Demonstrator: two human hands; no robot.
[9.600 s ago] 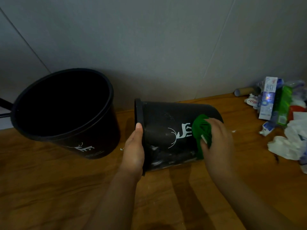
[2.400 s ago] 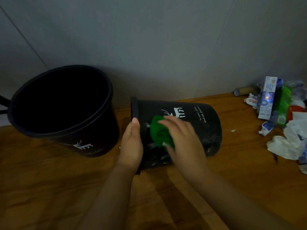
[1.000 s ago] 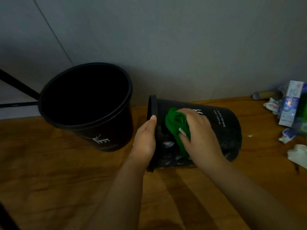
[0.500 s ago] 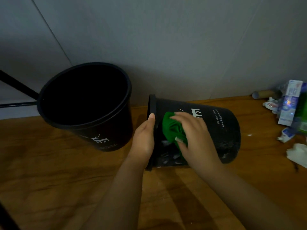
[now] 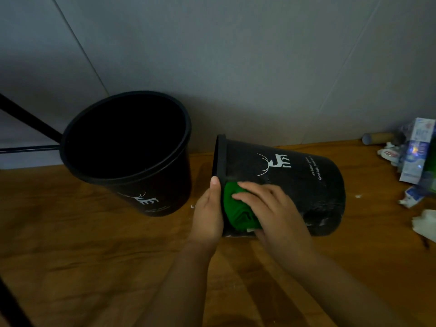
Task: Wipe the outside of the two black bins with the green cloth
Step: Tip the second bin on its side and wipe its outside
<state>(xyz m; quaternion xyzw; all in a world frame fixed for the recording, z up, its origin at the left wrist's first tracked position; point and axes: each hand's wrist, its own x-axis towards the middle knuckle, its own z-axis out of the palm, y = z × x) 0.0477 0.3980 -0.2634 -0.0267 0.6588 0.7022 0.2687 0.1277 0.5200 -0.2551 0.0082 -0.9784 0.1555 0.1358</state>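
The bin lying on its side (image 5: 295, 180) has a white deer logo and two lines of small white cursive: the lower one starts "Good Life", the upper starts "No Litter", and the rest is too tiny to read. The upright bin (image 5: 151, 180) has the same deer with unreadable small print under it. The print on the packets at the right (image 5: 417, 152) is too blurry to read.

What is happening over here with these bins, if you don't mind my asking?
A person is wiping a black bin lying on its side on the wooden floor. The left hand steadies it at the rim, while the right hand presses a green cloth against the bin's outer wall near that rim. The second black bin stands upright to the left, untouched. Some litter sits off to the right.
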